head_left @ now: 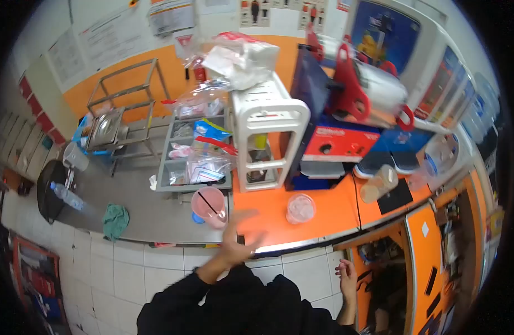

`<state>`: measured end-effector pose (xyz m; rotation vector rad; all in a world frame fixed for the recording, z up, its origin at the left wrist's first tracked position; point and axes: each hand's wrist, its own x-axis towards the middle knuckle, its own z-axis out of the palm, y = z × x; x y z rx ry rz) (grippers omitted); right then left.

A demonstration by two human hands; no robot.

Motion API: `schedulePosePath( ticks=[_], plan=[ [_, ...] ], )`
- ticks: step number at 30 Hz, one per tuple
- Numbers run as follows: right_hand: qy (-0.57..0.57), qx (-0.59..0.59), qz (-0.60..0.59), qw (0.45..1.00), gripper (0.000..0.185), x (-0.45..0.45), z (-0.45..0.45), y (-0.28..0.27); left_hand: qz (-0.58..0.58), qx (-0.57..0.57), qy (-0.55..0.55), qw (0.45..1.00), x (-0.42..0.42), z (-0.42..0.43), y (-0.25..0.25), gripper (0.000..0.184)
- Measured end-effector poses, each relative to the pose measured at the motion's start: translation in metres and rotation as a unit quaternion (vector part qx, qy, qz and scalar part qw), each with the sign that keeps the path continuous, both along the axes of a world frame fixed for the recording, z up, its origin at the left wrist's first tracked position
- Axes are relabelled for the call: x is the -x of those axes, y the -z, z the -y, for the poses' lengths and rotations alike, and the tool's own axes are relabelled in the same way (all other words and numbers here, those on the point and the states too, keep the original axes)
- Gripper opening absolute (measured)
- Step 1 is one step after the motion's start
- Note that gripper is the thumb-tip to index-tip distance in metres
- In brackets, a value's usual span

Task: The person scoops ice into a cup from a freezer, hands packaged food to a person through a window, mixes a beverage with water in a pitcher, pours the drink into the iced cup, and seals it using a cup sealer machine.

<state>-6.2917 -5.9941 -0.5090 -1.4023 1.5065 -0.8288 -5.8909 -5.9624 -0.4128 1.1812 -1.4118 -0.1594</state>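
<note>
Seemingly between grasps: reaching over the table edge with the left hand [240, 241], blurred, with fingers spread apart and nothing seen in them, near the pink jug [204, 201]; no telling about any touch. Holding the right hand [347, 276] low beside the open cupboard [419, 262], with fingers loosely bent, unclear whether apart or together. Note the clear cup [300, 209] upright on the orange table [335, 219], apart from both hands. For a grip on jug or cup, judge a need to steady the left hand and close gently. Adjoining, see a grey table [151, 218] with a green cloth [116, 221] and divided tray [184, 188]; behind, papers [114, 39] on the wall; below, tiled floor [128, 282].
</note>
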Motion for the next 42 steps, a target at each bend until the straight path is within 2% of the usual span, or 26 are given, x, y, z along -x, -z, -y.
schedulePosePath(
  ticks=[1,3,4,5,7,10,11,13,15,16,18,22,24,25,27,28,29,31,34,37,42],
  plan=[
    [-0.012,0.013,-0.003,1.0,0.025,-0.016,0.011,-0.005,-0.017,0.016,-0.048,0.999,-0.027,0.002,-0.016,0.05],
    [-0.038,0.031,-0.009,0.999,0.025,-0.054,0.023,-0.009,-0.145,0.086,-0.145,0.975,-0.072,0.027,-0.062,0.039],
    [-0.064,0.044,-0.03,0.997,0.027,-0.069,0.03,-0.001,-0.111,0.08,-0.177,0.975,-0.101,0.044,-0.069,0.036],
    [-0.069,0.023,-0.019,0.997,0.037,-0.087,0.035,-0.002,-0.076,0.075,-0.204,0.973,-0.131,0.061,-0.076,0.034],
    [-0.058,0.018,-0.039,0.997,0.056,-0.114,0.043,0.01,-0.094,0.043,-0.155,0.982,-0.18,0.105,-0.073,0.035],
    [-0.073,0.135,-0.215,0.965,0.075,-0.155,0.048,-0.006,-0.032,-0.057,-0.094,0.993,-0.229,0.177,-0.05,0.045],
    [-0.071,0.142,-0.245,0.957,0.077,-0.161,0.05,-0.003,-0.028,-0.096,-0.067,0.993,-0.236,0.197,-0.043,0.048],
    [-0.064,0.157,-0.304,0.937,0.082,-0.168,0.053,0.006,0.062,-0.194,-0.007,0.979,-0.243,0.226,-0.046,0.054],
    [-0.022,0.133,-0.215,0.967,0.067,-0.174,0.059,0.022,0.131,-0.285,0.019,0.949,-0.238,0.238,-0.062,0.053],
    [0.002,0.122,-0.17,0.978,0.059,-0.174,0.062,0.03,0.126,-0.3,0.082,0.942,-0.236,0.259,-0.051,0.052],
    [-0.02,0.146,-0.191,0.97,0.052,-0.169,0.07,0.046,0.121,-0.323,0.203,0.916,-0.243,0.305,-0.014,0.051],
    [-0.029,0.135,-0.189,0.972,0.042,-0.181,0.074,0.042,-0.016,-0.417,0.227,0.88,-0.263,0.313,0.081,0.038],
    [-0.024,0.153,-0.212,0.965,0.042,-0.178,0.074,0.049,-0.082,-0.462,0.234,0.851,-0.265,0.309,0.106,0.035],
    [-0.024,0.163,-0.223,0.961,0.043,-0.18,0.076,0.05,0.0,-0.452,0.234,0.861,-0.261,0.303,0.097,0.036],
    [-0.009,0.114,-0.173,0.978,0.046,-0.191,0.075,0.038,0.163,-0.422,0.228,0.862,-0.254,0.295,0.078,0.047],
    [-0.001,0.09,-0.146,0.985,0.048,-0.2,0.075,0.03,0.143,-0.281,0.246,0.916,-0.253,0.299,0.091,0.057],
    [-0.017,0.089,-0.151,0.984,0.05,-0.208,0.077,0.022,0.136,-0.278,0.25,0.917,-0.25,0.307,0.101,0.055],
    [-0.042,0.082,-0.162,0.982,0.054,-0.216,0.078,0.01,0.11,-0.293,0.253,0.915,-0.243,0.312,0.081,0.053],
    [-0.026,0.076,-0.068,0.994,0.056,-0.214,0.082,0.028,0.065,-0.275,0.258,0.924,-0.228,0.322,0.039,0.049],
    [-0.024,0.089,-0.135,0.987,0.056,-0.221,0.081,0.015,0.003,-0.24,0.263,0.934,-0.222,0.316,-0.008,0.047],
    [-0.097,0.129,-0.178,0.971,0.044,-0.216,0.08,0.001,-0.093,-0.222,0.204,0.949,-0.225,0.26,-0.066,0.048]
  ],
)
